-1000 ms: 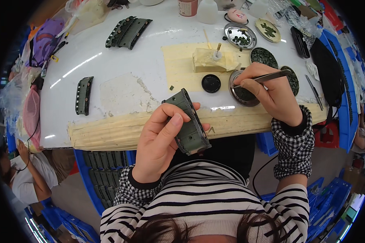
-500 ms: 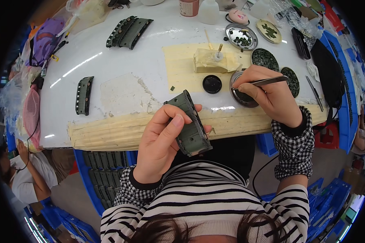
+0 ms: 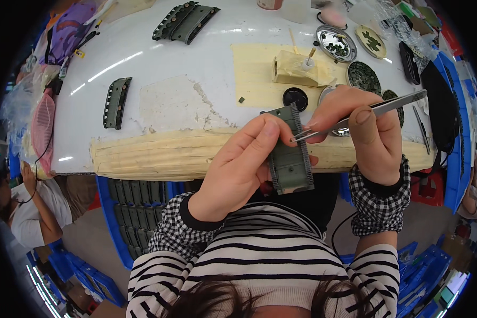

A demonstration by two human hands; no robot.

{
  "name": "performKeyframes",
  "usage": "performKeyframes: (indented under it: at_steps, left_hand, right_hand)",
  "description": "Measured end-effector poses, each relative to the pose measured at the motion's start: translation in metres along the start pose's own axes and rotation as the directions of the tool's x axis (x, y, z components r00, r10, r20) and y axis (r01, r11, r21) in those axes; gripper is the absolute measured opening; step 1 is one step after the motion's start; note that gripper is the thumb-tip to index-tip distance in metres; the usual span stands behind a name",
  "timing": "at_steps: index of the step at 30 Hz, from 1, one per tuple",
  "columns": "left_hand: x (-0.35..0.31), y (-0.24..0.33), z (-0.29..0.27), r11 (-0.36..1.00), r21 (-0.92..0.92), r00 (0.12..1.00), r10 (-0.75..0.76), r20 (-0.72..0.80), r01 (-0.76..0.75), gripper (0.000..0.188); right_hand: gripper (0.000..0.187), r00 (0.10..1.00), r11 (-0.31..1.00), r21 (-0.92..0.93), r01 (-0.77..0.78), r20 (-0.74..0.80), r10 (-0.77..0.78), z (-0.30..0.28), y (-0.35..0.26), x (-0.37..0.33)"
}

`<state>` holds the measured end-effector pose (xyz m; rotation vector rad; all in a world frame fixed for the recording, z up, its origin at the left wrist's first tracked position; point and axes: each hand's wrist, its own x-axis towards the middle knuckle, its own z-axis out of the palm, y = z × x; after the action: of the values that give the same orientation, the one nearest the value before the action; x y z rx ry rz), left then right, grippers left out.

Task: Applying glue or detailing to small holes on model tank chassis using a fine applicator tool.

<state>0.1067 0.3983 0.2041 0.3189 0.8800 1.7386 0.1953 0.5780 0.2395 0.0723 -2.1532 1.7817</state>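
Observation:
My left hand [image 3: 238, 161] grips a dark green, ridged-edged curved plastic part [image 3: 290, 161] above the table's padded front edge. In my right hand [image 3: 373, 132] is a pair of metal tweezers [image 3: 379, 107], its tips at the upper part of the green piece, close to my left fingertips. Whether a tiny piece sits between the tips is too small to tell. Just behind, a round black lid [image 3: 295, 99] lies on the table, and a shallow metal dish is partly hidden by my right hand.
At the right stand round dishes of small dark green bits [image 3: 363, 77] and a silver plate [image 3: 336, 44]. A paper-wrapped block [image 3: 297, 69] holds a small bottle with a brush. More green parts [image 3: 116, 103] lie left; a blue crate [image 3: 107, 212] of them stands below the table.
My right hand has brought the tweezers from the metal dish over to the green plastic part. My left hand has moved right and a little up with the part, turning it more upright.

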Motion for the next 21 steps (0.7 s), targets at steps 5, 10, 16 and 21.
performKeyframes:
  at_steps: [5,10,16,21]
  left_hand:
    - [-0.001,-0.002,-0.003,0.998,-0.061,1.000,0.020,0.011,-0.019,0.034]
    - [-0.003,-0.001,-0.005,0.998,-0.057,1.000,0.002,0.005,-0.002,0.033]
    - [-0.005,-0.005,-0.014,0.999,0.019,0.999,0.034,0.010,-0.034,0.032]
    - [-0.003,-0.006,-0.012,0.990,0.017,0.988,0.138,-0.064,-0.137,0.029]
  right_hand:
    - [0.050,0.997,0.994,0.080,-0.080,0.013,0.079,0.014,0.001,0.006]
    - [0.050,0.990,0.986,0.084,-0.141,0.032,0.139,0.016,0.001,0.006]
    - [0.040,0.993,0.984,-0.144,0.108,0.072,-0.098,0.016,0.001,-0.001]
    - [0.031,0.916,0.718,-0.577,0.389,0.162,-0.367,0.030,-0.009,-0.019]
